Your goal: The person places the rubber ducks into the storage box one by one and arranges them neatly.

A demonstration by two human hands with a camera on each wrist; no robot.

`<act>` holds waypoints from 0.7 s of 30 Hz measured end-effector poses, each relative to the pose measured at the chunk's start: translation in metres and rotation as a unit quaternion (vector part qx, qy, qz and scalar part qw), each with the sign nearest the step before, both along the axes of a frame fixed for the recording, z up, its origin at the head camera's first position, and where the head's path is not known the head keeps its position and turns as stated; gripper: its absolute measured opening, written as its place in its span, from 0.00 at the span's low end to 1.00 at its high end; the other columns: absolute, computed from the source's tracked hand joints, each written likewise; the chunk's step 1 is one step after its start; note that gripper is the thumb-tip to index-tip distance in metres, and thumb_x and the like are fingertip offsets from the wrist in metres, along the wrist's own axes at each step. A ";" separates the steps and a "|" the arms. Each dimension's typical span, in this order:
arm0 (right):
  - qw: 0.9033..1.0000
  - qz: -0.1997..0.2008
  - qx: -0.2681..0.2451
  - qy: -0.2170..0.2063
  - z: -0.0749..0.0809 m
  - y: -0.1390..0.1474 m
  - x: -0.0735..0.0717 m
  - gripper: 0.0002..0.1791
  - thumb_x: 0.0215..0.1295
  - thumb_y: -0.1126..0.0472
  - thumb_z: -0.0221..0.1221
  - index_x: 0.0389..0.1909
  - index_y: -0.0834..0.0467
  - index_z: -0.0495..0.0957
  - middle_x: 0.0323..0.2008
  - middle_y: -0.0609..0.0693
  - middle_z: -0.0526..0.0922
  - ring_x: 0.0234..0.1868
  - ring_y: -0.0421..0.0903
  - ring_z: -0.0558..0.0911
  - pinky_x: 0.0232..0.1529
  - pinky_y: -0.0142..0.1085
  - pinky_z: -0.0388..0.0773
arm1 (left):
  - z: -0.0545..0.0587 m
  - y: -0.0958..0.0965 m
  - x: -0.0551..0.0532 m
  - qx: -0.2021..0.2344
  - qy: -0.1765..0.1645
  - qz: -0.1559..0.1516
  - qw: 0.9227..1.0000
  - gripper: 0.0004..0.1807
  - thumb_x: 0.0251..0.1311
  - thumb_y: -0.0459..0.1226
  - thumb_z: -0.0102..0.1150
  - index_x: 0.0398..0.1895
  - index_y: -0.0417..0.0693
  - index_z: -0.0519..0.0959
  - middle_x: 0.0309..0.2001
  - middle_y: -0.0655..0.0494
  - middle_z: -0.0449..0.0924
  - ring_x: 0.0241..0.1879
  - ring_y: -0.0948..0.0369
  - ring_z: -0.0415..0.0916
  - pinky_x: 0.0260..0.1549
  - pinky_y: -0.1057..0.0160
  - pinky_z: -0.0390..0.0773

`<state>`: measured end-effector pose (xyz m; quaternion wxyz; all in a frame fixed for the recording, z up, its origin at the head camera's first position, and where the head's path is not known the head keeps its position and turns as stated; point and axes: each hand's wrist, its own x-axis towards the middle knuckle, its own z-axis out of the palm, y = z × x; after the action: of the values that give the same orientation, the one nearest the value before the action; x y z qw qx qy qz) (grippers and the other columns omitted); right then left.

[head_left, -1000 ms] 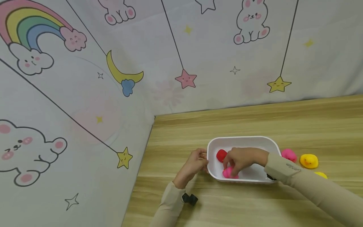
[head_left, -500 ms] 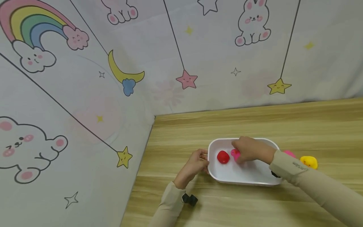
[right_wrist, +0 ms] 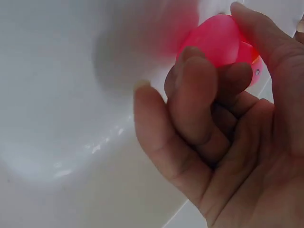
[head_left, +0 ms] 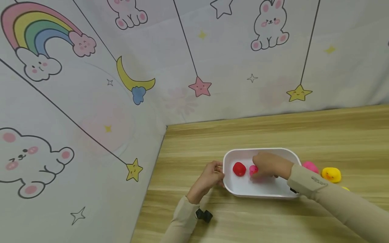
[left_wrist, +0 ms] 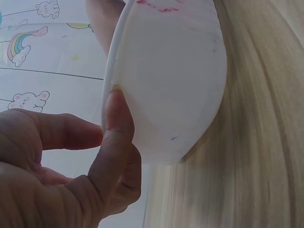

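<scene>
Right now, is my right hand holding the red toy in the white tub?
No, your right hand grips the pink duck, while the red toy lies apart from it in the white tub.

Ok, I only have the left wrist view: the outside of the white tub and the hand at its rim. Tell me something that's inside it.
Observer: In the head view, a red toy sits inside the white tub, near the end that the left hand holds.

Operator: Now report what the right hand is holding.

Observer: The right wrist view shows its fingers on a pink toy duck.

Operator: Finish with the table past the tub's far end from my hand.

Observer: The head view shows a yellow toy duck out there, outside the tub.
</scene>
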<state>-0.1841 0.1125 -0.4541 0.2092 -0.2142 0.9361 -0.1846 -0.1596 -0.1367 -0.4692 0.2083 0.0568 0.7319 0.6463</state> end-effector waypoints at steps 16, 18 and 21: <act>0.999 -0.030 0.022 0.016 0.000 0.001 0.008 0.23 0.53 0.46 0.74 0.20 0.55 0.72 0.15 0.48 0.71 0.13 0.44 0.73 0.14 0.32 0.73 | 0.001 0.001 0.003 -0.008 0.007 -0.002 1.000 0.25 0.54 0.17 0.49 0.59 0.20 0.66 0.34 0.45 0.71 0.24 0.58 0.72 0.16 0.69 0.83; 0.999 -0.027 0.019 0.018 0.007 0.004 0.007 0.22 0.54 0.47 0.74 0.20 0.55 0.72 0.16 0.48 0.72 0.14 0.44 0.72 0.15 0.32 0.72 | 0.002 0.001 0.003 -0.011 0.009 -0.006 1.000 0.25 0.54 0.17 0.49 0.59 0.20 0.65 0.34 0.46 0.72 0.24 0.58 0.72 0.17 0.69 0.83; 0.999 -0.023 0.023 0.022 0.019 0.010 0.005 0.22 0.55 0.46 0.73 0.22 0.55 0.72 0.19 0.49 0.72 0.15 0.44 0.74 0.15 0.33 0.73 | 0.004 0.000 0.003 -0.012 0.008 -0.009 1.000 0.25 0.54 0.18 0.49 0.59 0.19 0.65 0.33 0.46 0.71 0.24 0.58 0.72 0.17 0.68 0.84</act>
<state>-0.1790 0.1227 -0.4348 0.1892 -0.1913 0.9493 -0.1628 -0.1562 -0.1364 -0.4653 0.2090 0.0656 0.7407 0.6351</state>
